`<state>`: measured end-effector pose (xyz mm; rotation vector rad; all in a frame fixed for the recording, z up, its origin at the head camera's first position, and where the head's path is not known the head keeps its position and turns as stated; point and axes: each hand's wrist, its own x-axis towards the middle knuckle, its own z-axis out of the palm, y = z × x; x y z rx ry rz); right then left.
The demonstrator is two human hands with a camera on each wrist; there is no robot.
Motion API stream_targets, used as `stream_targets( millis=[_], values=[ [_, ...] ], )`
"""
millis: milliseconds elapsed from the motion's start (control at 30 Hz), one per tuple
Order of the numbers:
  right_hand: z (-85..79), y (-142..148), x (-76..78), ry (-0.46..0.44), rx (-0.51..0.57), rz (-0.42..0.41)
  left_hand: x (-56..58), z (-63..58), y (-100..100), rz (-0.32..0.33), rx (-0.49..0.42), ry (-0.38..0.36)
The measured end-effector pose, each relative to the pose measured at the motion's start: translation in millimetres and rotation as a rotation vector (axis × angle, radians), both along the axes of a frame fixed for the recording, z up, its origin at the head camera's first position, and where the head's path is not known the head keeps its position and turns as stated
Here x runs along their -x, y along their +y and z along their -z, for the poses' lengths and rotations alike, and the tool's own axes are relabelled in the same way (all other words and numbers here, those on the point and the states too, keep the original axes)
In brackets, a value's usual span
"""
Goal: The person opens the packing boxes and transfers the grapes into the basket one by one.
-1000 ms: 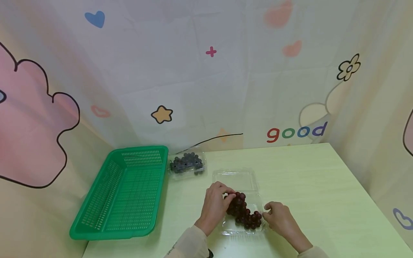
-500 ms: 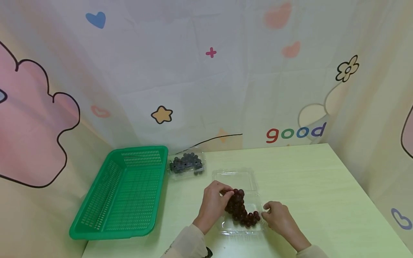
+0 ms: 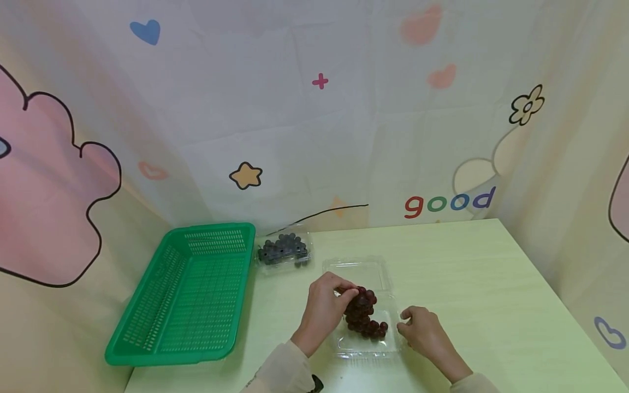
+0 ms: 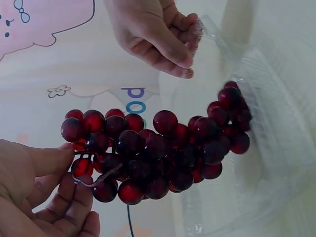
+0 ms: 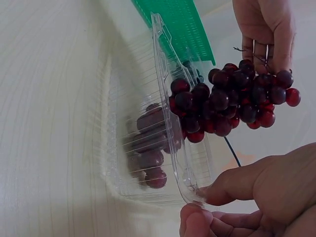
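Note:
A bunch of dark red grapes (image 3: 361, 319) hangs partly raised from an opened clear plastic clamshell box (image 3: 344, 344). My left hand (image 3: 324, 308) pinches the stem at the bunch's upper end; in the left wrist view a thin curled stem (image 4: 101, 178) shows by the fingertips. Seen from the right wrist, the upper grapes (image 5: 232, 98) are above the rim, while the lower grapes (image 5: 150, 143) are inside the box, behind its clear wall. My right hand (image 3: 425, 333) pinches the box's right rim (image 5: 190, 195) between thumb and fingers. The box's lid (image 3: 358, 273) lies folded back, away from me.
To the left stands a large green plastic basket (image 3: 238, 316) with slotted walls. Beside it, at the table's back edge, is another clear box with dark purple grapes (image 3: 284, 248). A printed curtain (image 3: 304, 125) hangs behind the pale table (image 3: 472, 284).
My left hand has moved slightly up and left, drawing the bunch upward; its lower end has shifted left inside the box. My right hand has stayed at the rim.

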<state>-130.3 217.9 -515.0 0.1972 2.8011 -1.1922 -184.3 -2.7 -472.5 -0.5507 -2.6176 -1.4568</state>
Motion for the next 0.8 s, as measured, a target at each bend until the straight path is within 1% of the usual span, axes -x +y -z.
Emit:
stream_targets(
  millis=[133,367,800],
  values=[
    [0.5,0,0.1,-0.007,0.003,0.005,-0.8,-6.3,-1,0.01,-0.015,-0.005],
    [0.8,0,0.3,-0.006,0.007,0.025,-1.6,-14.9,-6,0.012,-0.017,-0.012],
    [-0.4,-1,-0.2,-0.012,0.012,0.032,-3.8,-29.4,-9,0.024,0.0,0.016]
  ],
)
